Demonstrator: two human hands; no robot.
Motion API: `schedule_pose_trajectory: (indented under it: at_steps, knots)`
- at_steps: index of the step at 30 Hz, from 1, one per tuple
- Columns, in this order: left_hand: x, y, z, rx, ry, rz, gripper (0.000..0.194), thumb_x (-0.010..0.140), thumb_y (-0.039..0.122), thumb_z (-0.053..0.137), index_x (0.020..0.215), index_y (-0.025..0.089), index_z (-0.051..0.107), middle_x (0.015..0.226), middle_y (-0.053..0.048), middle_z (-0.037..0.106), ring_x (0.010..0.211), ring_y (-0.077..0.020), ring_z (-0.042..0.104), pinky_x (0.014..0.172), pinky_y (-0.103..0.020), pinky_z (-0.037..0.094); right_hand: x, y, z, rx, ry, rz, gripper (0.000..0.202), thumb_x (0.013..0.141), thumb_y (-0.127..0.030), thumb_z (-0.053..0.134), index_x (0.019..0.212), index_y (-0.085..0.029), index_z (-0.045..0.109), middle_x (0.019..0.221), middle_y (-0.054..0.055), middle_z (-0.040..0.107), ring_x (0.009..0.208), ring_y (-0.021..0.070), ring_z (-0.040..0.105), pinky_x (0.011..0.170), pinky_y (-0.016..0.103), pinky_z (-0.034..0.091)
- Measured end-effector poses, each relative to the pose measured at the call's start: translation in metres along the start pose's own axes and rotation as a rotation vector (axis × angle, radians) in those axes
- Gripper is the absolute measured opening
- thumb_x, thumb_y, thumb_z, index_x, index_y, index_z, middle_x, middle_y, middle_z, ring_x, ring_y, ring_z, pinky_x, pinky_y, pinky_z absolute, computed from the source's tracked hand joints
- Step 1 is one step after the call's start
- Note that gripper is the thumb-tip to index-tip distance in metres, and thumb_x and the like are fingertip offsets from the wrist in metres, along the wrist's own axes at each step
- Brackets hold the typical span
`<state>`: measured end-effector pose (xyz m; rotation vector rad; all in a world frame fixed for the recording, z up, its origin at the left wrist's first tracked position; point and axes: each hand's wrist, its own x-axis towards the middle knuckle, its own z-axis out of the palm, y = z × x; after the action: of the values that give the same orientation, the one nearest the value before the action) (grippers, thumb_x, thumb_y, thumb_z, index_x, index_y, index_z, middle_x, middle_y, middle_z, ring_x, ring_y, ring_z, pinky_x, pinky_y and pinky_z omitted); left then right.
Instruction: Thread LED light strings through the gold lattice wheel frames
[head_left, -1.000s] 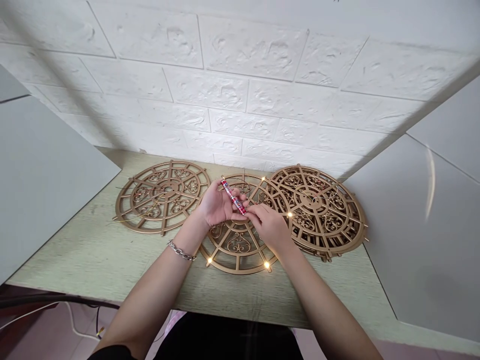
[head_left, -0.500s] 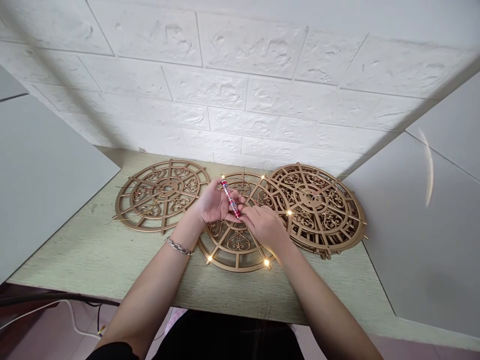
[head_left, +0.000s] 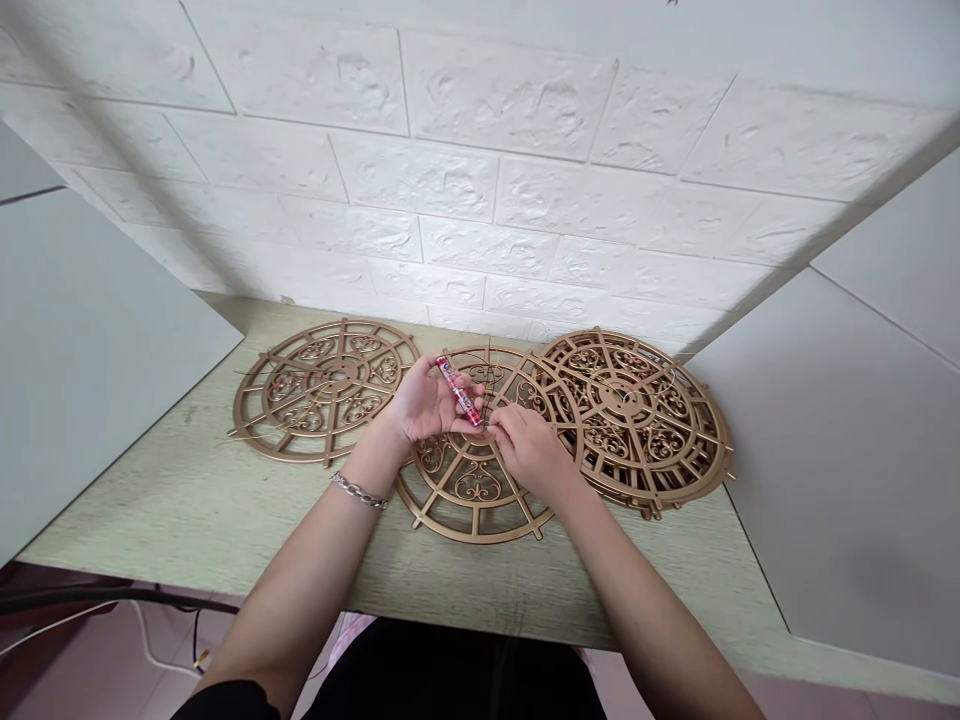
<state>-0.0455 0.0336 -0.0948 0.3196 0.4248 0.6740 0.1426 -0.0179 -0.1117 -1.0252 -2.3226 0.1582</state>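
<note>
My left hand (head_left: pixel 431 402) is closed on a pair of red batteries (head_left: pixel 459 390), lined up end to end and slanting down to the right across its palm and fingers. By their lower end, my right hand (head_left: pixel 531 450) pinches a thin wire (head_left: pixel 487 424); the exact grip is partly hidden by the fingers. Beneath both hands lies a round gold-coloured openwork frame (head_left: pixel 475 522) with spokes and scrollwork. No lights glow on its rim.
To the left lies a similar round gold frame (head_left: pixel 324 390) with loose wires. On the right, several such frames (head_left: pixel 637 420) are stacked. The pale green tabletop (head_left: pixel 187 510) meets a white brick-patterned wall (head_left: pixel 480 180), with grey panels (head_left: pixel 97 350) at both sides.
The small lights around the middle frame's rim have gone from lit to dark. My right hand has shifted slightly near the batteries' lower end; the batteries have tilted a little.
</note>
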Motion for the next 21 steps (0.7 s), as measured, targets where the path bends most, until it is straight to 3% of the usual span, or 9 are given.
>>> schedule_pose_trajectory:
  at_steps: [8, 21]
  knots:
    - [0.0002, -0.0024, 0.0059, 0.054, 0.067, -0.013, 0.045, 0.083, 0.048, 0.023, 0.06, 0.015, 0.044, 0.078, -0.012, 0.059, 0.07, -0.0246, 0.06, 0.064, -0.05, 0.051, 0.0004, 0.0022, 0.0034, -0.045, 0.029, -0.024, 0.018, 0.091, -0.019, 0.035, 0.08, -0.018, 0.049, 0.075, 0.004, 0.057, 0.071, 0.0175, 0.052, 0.071, 0.029, 0.039]
    - [0.0011, -0.0022, 0.0061, 0.081, 0.056, -0.057, 0.045, 0.082, 0.051, 0.025, 0.06, 0.016, 0.042, 0.076, -0.011, 0.06, 0.067, -0.0232, 0.058, 0.062, -0.047, 0.051, -0.0009, 0.002, 0.0038, -0.057, 0.001, -0.009, 0.017, 0.091, -0.018, 0.037, 0.081, -0.017, 0.051, 0.076, 0.002, 0.06, 0.071, 0.0155, 0.054, 0.072, 0.029, 0.039]
